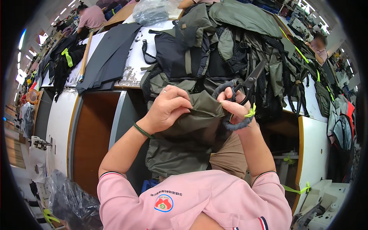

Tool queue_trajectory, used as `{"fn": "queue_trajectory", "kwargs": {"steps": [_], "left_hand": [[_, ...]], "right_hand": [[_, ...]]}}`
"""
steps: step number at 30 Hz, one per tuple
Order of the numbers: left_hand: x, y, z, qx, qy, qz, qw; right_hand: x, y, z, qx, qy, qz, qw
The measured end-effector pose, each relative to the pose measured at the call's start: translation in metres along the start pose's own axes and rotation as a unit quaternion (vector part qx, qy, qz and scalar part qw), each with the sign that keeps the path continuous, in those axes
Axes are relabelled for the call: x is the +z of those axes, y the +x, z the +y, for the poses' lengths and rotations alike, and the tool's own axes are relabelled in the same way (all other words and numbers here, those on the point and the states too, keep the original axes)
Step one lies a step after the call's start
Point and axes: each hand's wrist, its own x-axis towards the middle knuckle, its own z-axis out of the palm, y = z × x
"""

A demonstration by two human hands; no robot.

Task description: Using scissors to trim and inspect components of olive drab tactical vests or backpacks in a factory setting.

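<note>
Olive-green fabric (184, 136) hangs over the table's front edge, its upper edge stretched between my two hands. My left hand (168, 107) pinches that edge at one end, thumb against the fingers. At the other end my right hand (237, 105) grips the fabric between thumb and finger. Looped over the same hand is a pair of scissors (251, 81) with cloth-wrapped handles and a yellow-green tie. The dark blades point up and away, over the piled backpacks (180, 50).
Flat dark-grey sheets (109, 53) lie on the white table left of the pile. A clear plastic bag (151, 11) sits at the back. Open wooden compartments (96, 134) are below the tabletop. Other people (92, 17) sit farther off. Sewing-machine parts (322, 209) stand at lower right.
</note>
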Motion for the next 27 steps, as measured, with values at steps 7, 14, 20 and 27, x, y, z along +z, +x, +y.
{"fn": "queue_trajectory", "kwargs": {"steps": [7,14,20,27], "left_hand": [[-0.004,-0.001,0.016,-0.365,-0.448,-0.076,0.812],[0.028,-0.002,0.023,-0.409,-0.53,-0.115,0.734],[0.039,-0.003,0.021,-0.381,-0.578,-0.187,0.697],[0.044,-0.014,0.012,-0.477,-0.614,-0.176,0.604]], "right_hand": [[-0.039,-0.021,-0.001,-0.057,-0.151,0.119,0.98],[-0.015,-0.033,-0.027,-0.042,-0.248,-0.022,0.968],[-0.026,-0.034,-0.007,0.044,-0.347,0.024,0.937],[-0.047,-0.039,-0.035,-0.245,-0.745,-0.031,0.62]]}}
